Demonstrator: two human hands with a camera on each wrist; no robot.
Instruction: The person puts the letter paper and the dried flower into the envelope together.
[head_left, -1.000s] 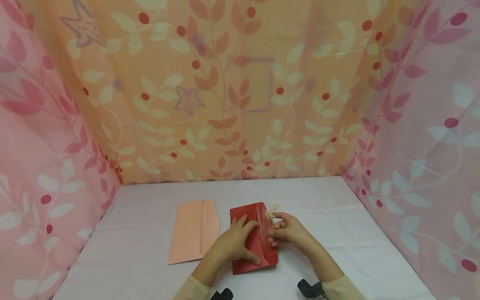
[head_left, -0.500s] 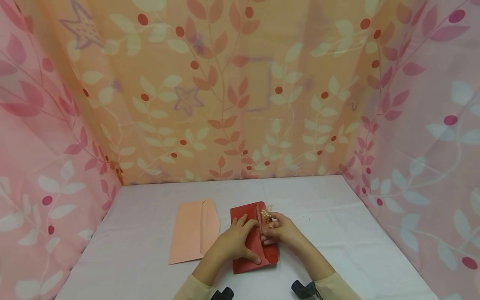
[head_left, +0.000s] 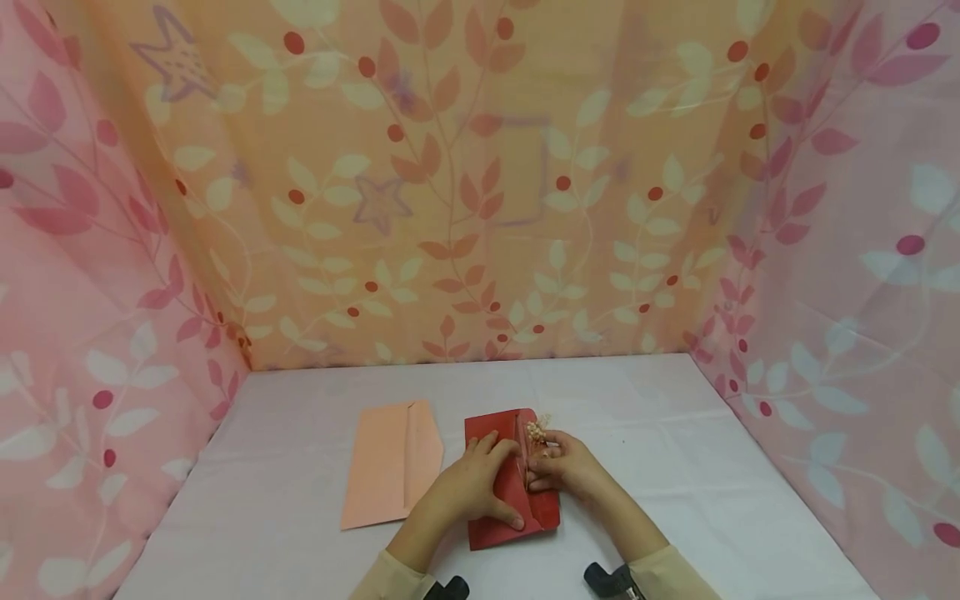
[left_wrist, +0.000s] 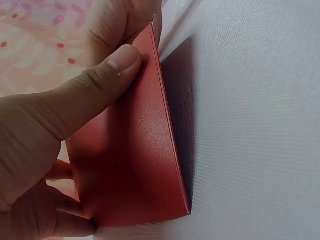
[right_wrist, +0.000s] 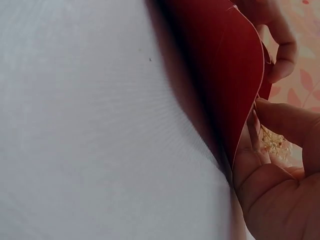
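A red envelope (head_left: 490, 422) lies on the white-covered table with its flap unfolded to the right. My left hand (head_left: 474, 483) holds it, fingers spread over the body, thumb toward the near side; in the left wrist view the thumb (left_wrist: 107, 72) presses on the red paper. At the mouth of the envelope, my right hand (head_left: 564, 468) pinches a small sprig of pale dried flowers (head_left: 536, 431). The blossoms stick out past the fingers at the far end. In the right wrist view the flowers (right_wrist: 274, 144) show behind the thumb. The stem's lower end is hidden.
A peach envelope (head_left: 378, 467), flap unfolded to the right, lies just left of the red one. White cloth (head_left: 675, 467) covers the table. Patterned curtains (head_left: 450, 183) enclose the back and both sides.
My right hand has moved a little left with the dried flower sprig, from over the flap to the envelope's mouth. The left hand and both envelopes have stayed in place.
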